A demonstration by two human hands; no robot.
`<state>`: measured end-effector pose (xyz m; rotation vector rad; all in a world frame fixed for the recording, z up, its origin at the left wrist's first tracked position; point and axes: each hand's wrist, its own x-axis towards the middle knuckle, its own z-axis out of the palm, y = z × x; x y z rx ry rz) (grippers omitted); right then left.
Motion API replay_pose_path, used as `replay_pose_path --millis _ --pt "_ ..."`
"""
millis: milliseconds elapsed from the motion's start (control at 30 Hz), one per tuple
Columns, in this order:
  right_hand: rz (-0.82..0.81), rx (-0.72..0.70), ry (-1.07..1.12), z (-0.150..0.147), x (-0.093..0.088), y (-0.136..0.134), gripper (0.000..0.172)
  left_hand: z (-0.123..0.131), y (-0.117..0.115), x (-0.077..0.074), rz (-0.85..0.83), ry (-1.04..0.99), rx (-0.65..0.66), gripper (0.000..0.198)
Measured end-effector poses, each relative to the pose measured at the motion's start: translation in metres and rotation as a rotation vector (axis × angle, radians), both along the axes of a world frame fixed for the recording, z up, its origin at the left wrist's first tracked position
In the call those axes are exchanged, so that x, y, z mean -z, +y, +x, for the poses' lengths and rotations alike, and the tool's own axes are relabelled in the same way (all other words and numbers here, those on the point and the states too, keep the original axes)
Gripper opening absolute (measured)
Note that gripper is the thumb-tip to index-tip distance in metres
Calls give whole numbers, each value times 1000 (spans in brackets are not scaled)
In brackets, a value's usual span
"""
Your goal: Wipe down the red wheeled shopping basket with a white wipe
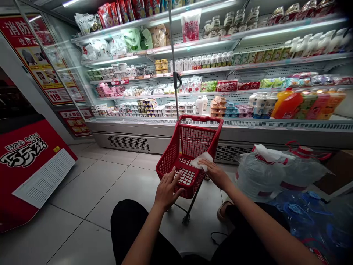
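A small red plastic shopping cart [168, 159] with lattice walls and wheels stands on the floor in front of me. My right hand [216, 173] presses a folded white cloth [200, 160] against the cart's right side rim, fingers over the cloth. Whether it is fabric or paper I cannot tell. At the near left of the basket, my left hand [166, 189] has its fingers spread and holds nothing. Its fingertips overlap the basket's front edge; whether they touch it is unclear.
Behind the cart runs a refrigerated display case [132, 129] stocked with drinks and yogurt, with a glass door handle [177, 80]. To the right stand bagged large water bottles [256, 176] and blue-capped bottles [298, 213]. A red freezer [30, 158] is at left.
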<state>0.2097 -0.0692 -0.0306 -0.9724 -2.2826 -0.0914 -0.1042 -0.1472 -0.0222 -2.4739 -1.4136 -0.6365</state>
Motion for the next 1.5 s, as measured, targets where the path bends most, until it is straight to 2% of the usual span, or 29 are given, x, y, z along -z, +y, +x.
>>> replay_pose_path --millis 100,267,433,500,633,767,867,933,1000,1100,1167,1233,1300,1400,1500 --pt "5 10 47 -7 6 -5 50 -5 4 4 -5 -41 -39 75" --pt "20 26 66 -42 12 -28 57 -5 7 9 -14 -119 -204 78" --pt "54 -30 1 -73 6 -36 63 15 -2 8 17 -86 -128 65" --pt "62 -50 -42 -76 5 -34 67 16 -4 6 32 -82 -141 58" --pt "94 -48 -110 -57 2 -22 72 2 -7 2 37 -83 -156 57" --pt "116 112 -85 -17 -7 -2 69 -8 -10 -3 53 -99 -182 57" --pt "110 176 -64 -11 -11 0 66 -6 -10 -3 69 -111 -212 56" --pt "116 191 -41 -28 -7 -8 64 -3 -9 -3 74 -113 -215 56" --pt "122 168 -29 -58 0 -23 65 -2 -8 -2 80 -112 -213 57" --pt "108 49 -63 -103 8 -47 70 -2 -5 0 85 -108 -224 57" --pt "96 -10 -96 -115 8 -54 74 -5 -3 2 74 -107 -231 58" --pt "90 -47 -125 -107 5 -51 76 -9 -3 3 55 -107 -225 58" --pt "83 -30 -125 -83 1 -38 75 -13 -3 3 40 -113 -213 57" --pt "64 94 -61 -43 -3 -16 66 -14 -3 3 29 -139 -201 57" --pt "67 161 2 -29 -1 -6 61 -10 -3 1 27 -161 -181 59"
